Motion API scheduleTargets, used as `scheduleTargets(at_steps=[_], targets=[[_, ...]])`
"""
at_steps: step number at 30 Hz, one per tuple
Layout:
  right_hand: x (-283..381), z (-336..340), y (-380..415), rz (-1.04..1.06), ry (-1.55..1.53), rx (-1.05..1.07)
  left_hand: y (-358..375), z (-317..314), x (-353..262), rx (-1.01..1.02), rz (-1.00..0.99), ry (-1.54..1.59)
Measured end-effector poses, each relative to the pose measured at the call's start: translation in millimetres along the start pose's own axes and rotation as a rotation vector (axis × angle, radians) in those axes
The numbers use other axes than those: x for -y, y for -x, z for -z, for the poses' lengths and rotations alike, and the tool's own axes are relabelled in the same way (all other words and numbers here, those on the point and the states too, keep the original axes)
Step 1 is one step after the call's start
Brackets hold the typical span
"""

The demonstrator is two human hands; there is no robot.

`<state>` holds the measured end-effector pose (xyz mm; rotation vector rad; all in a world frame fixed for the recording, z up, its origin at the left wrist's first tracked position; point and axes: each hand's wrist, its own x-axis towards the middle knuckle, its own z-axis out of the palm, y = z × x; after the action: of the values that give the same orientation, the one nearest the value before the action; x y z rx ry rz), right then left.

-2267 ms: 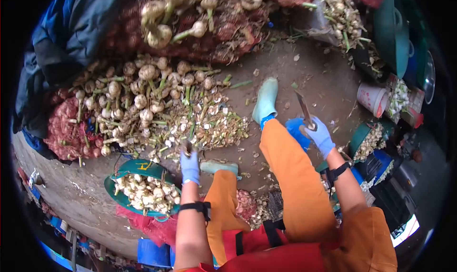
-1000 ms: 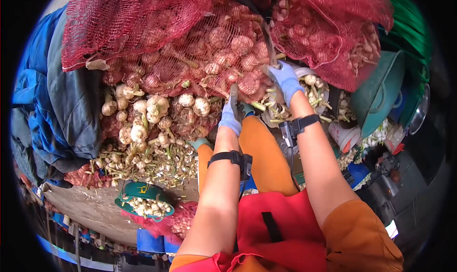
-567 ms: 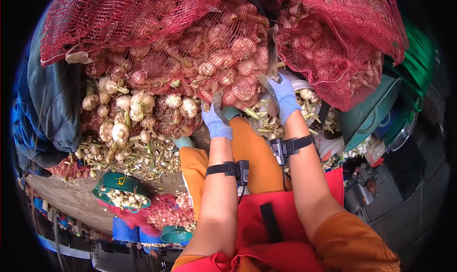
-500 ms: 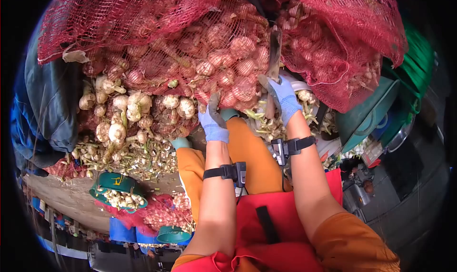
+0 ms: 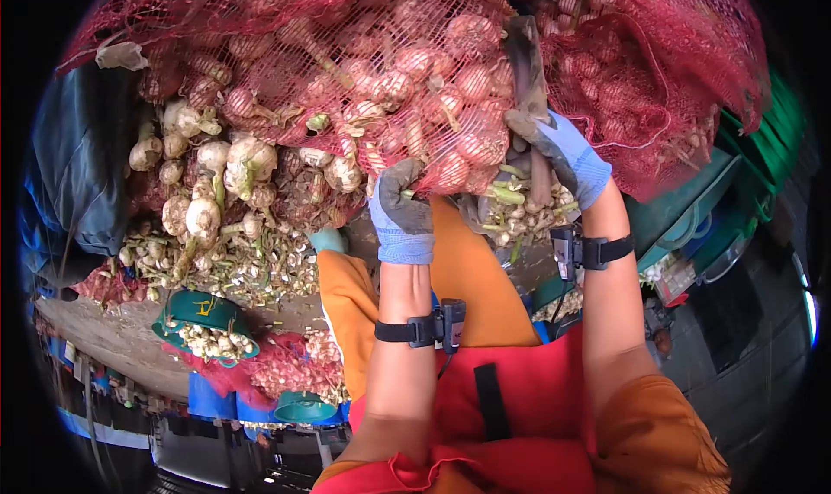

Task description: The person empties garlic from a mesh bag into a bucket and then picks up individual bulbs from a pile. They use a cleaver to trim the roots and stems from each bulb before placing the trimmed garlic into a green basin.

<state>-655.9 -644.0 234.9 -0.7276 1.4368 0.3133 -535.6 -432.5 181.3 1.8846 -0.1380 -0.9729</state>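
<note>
My left hand, in a blue glove with a dirt-darkened palm, has its fingers curled at the lower edge of a red mesh sack. Garlic bulbs with stems show through the netting just above it. My right hand, gloved alike, is closed around a long dark bar that stands upright right of those bulbs. Its thumb is partly hidden. Below the bar lie cut garlic stems and scraps. I cannot make out any bulb inside either hand.
Loose garlic bulbs and trimmings are heaped at left. A green basin of garlic stands below them. Another red mesh sack bulges at right, beside green tubs. My orange-trousered leg is below the hands.
My right hand has moved right and slightly up in view, still at the bar. My left hand has shifted slightly right. The sacks appear nearer and the view has shifted.
</note>
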Motion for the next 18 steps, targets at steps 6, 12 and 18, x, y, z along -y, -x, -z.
scheduleTargets(at_steps=[6,12,18], targets=[[6.8,5.5,8.9,0.003,-0.264,0.117,0.5,3.8,-28.1,-0.14,0.208,0.39],[24.0,-15.6,51.7,0.181,-0.429,-0.094,0.2,22.7,-93.4,-0.153,0.127,0.157],[19.4,-27.3,93.6,0.277,-0.317,-0.151,-0.5,48.9,-95.5,-0.01,-0.235,-0.073]])
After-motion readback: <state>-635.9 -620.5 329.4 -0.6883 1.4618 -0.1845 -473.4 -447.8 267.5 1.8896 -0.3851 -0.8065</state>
